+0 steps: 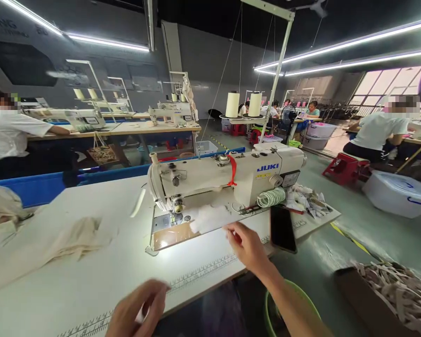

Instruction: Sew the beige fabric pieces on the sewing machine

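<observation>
A white JUKI sewing machine stands on the white table, a red ribbon tied on its arm. My right hand is over the table in front of the machine, fingers bent together, tips beside a blurred white piece of cloth on the machine bed. Whether anything is between those fingertips is hidden. Near the table's front edge is my left hand, slightly blurred, its fingers curled with a gap to the thumb and nothing visible in it. A printed ruler runs along the table edge between both hands.
Beige cloth lies on the left of the table. At the right are a phone, a coiled pale cord and fabric scraps. A green bin and a box of strips stand below. Other people sit at machines beyond.
</observation>
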A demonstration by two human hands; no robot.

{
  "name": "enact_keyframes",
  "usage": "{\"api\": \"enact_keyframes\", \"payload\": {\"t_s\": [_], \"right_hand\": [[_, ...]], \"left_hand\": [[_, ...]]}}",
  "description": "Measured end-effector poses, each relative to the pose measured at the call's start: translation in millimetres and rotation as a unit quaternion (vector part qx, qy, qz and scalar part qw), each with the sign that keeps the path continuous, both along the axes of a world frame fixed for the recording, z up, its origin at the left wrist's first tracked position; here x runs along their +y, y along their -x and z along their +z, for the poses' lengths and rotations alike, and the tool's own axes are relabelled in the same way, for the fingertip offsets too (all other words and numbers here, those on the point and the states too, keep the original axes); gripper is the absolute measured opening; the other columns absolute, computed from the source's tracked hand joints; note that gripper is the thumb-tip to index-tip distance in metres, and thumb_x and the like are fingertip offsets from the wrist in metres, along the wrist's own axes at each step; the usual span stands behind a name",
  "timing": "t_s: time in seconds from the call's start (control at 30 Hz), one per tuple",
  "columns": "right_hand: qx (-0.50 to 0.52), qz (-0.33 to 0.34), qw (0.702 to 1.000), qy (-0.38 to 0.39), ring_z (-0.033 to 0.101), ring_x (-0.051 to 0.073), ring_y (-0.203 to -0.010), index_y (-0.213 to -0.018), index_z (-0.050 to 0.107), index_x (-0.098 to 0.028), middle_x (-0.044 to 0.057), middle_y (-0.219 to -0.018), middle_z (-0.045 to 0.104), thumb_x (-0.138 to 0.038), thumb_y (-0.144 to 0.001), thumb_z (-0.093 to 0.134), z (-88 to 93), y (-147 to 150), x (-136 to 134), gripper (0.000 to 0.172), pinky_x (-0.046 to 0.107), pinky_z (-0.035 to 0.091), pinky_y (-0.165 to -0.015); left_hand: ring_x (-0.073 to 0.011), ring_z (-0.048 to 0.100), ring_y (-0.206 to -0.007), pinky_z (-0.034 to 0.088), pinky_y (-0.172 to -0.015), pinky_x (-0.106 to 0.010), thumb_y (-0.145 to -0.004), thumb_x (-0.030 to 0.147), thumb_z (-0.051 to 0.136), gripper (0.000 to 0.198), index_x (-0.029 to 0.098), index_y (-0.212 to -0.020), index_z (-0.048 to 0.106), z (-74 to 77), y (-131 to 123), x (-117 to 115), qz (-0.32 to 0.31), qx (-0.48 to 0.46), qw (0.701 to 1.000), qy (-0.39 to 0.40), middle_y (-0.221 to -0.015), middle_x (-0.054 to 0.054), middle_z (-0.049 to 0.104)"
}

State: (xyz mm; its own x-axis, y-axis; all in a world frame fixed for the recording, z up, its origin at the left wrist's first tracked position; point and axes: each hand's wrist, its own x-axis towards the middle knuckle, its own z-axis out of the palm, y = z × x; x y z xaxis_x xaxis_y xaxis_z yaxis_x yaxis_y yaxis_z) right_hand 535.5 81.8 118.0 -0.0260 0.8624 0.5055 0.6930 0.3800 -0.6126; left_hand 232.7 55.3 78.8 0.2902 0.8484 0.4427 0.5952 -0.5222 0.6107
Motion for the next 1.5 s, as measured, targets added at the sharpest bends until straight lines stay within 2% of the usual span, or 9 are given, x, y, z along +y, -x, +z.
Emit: {"api": "enact_keyframes", "payload": {"t_s": [0.1,0.17,0.33,0.6,0.77,0.9,1.1,1.3,1.5], "right_hand": [[-0.133,-0.036,0.988,0.072,0.067,0.015,-0.077,-0.098,0.071,-0.021,0.006,-0.103,0.074,-0.013,-0.096,0.055,8.1,2.2,60.3,0.018,0.025,0.047,-0.071],[-0.218,-0.045,0.966,0.132,0.070,0.018,-0.087,-0.102,0.071,-0.021,0.006,-0.110,0.073,-0.015,-0.098,0.056,12.7,10.5,87.7,0.017,0.026,0.046,-0.070],[-0.292,-0.054,0.941,0.160,0.072,0.021,-0.093,-0.112,0.069,-0.019,0.009,-0.117,0.071,-0.022,-0.104,0.054,15.6,23.8,108.0,0.018,0.029,0.043,-0.068],[-0.309,-0.054,0.946,0.077,0.070,0.018,-0.080,-0.104,0.068,-0.019,0.007,-0.106,0.071,-0.022,-0.104,0.055,2.5,8.6,106.4,0.013,0.028,0.038,-0.063],[-0.255,-0.043,0.966,0.021,0.068,0.015,-0.079,-0.100,0.067,-0.019,0.005,-0.104,0.071,-0.023,-0.103,0.058,-3.2,0.3,107.8,0.010,0.026,0.037,-0.062],[-0.273,-0.040,0.960,0.051,0.067,0.016,-0.079,-0.100,0.067,-0.020,0.005,-0.105,0.071,-0.025,-0.101,0.061,-5.6,-2.5,107.9,0.009,0.027,0.034,-0.062],[-0.297,-0.053,0.951,0.072,0.065,0.016,-0.080,-0.101,0.068,-0.020,0.005,-0.108,0.069,-0.019,-0.099,0.055,-7.3,-3.4,108.8,0.013,0.028,0.033,-0.062],[-0.278,-0.051,0.959,0.014,0.065,0.018,-0.076,-0.093,0.066,-0.020,0.006,-0.099,0.069,-0.018,-0.096,0.051,-18.7,-9.0,113.4,0.016,0.029,0.036,-0.062],[-0.229,-0.050,0.971,-0.046,0.068,0.018,-0.074,-0.096,0.065,-0.021,0.008,-0.100,0.070,-0.024,-0.096,0.048,-31.9,-23.4,122.6,0.018,0.027,0.041,-0.058]], "left_hand": [[-0.0145,0.060,-0.057,0.046,-0.050,-0.023,-0.104,0.037,0.040,0.032,0.024,-0.086,0.063,34.0,-36.4,56.3,-0.084,0.035,0.996,-0.018,-0.067,0.002,0.064],[-0.0160,0.065,-0.064,0.049,-0.059,-0.026,-0.098,0.030,0.042,0.027,0.022,-0.081,0.061,46.2,-66.8,91.4,-0.085,0.099,0.991,-0.026,-0.074,-0.002,0.068],[-0.0216,0.073,-0.078,0.050,-0.061,-0.030,-0.097,0.025,0.050,0.022,0.018,-0.110,0.066,41.2,-115.3,141.7,0.037,0.234,0.971,0.038,-0.110,-0.012,0.074],[-0.0257,0.074,-0.090,0.053,-0.065,-0.033,-0.100,0.035,0.052,0.024,0.019,-0.111,0.066,30.2,-119.9,161.8,0.068,0.214,0.974,0.039,-0.110,-0.012,0.073],[-0.0252,0.069,-0.093,0.054,-0.079,-0.036,-0.099,0.031,0.052,0.020,0.022,-0.085,0.062,24.1,-119.6,165.1,-0.011,0.101,0.990,-0.100,-0.098,-0.010,0.073],[-0.0200,0.063,-0.069,0.047,-0.065,-0.030,-0.100,0.033,0.046,0.023,0.024,-0.081,0.053,27.1,-119.8,153.3,-0.026,0.036,0.996,-0.075,-0.073,-0.003,0.066],[-0.0156,0.055,-0.050,0.037,-0.054,-0.026,-0.095,0.041,0.040,0.022,0.026,-0.078,0.042,45.7,-81.2,124.3,-0.030,0.003,0.990,0.136,-0.053,0.006,0.051],[-0.0184,0.058,-0.058,0.035,-0.059,-0.029,-0.094,0.042,0.040,0.023,0.026,-0.081,0.051,57.5,0.0,118.5,0.083,0.138,0.976,0.145,-0.059,0.004,0.059],[-0.0218,0.064,-0.072,0.038,-0.063,-0.030,-0.090,0.039,0.047,0.020,0.024,-0.088,0.060,60.5,47.4,122.6,0.145,0.201,0.958,0.142,-0.077,-0.002,0.069]]}}
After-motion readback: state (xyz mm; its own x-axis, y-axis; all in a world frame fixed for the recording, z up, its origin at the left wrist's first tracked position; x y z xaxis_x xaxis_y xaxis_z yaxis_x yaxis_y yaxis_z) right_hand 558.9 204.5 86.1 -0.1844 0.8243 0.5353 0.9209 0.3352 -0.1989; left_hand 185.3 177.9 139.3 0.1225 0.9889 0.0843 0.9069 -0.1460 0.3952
